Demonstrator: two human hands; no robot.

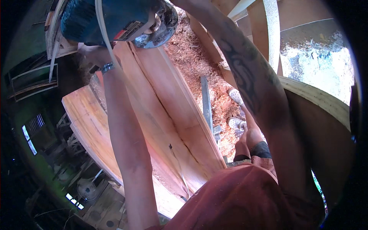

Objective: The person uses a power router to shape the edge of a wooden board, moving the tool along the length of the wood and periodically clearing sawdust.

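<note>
A large teal power tool (pixel 111 21) with a round, shiny metal part fills the top of the view, above the far end of the wood. My left hand (pixel 94 55) is at its lower left side, closed against it, with the fingers mostly hidden. A watch or metal band circles that wrist. At the top edge, only the wrist end of my right hand (pixel 182 2) shows, close to the tool's right side; its fingers are out of sight. A pale cord (pixel 100 21) hangs in front of the tool. Below lies a long, curved reddish plank (pixel 180 115) with a dark lengthwise crack.
Another curved wooden piece (pixel 86 111) lies left of the plank. Reddish shavings (pixel 191 50) cover the ground on the right, around a narrow grey bar (pixel 207 103). Pale curved timbers (pixel 314 92) stand at right. A fan (pixel 87 188) is at lower left.
</note>
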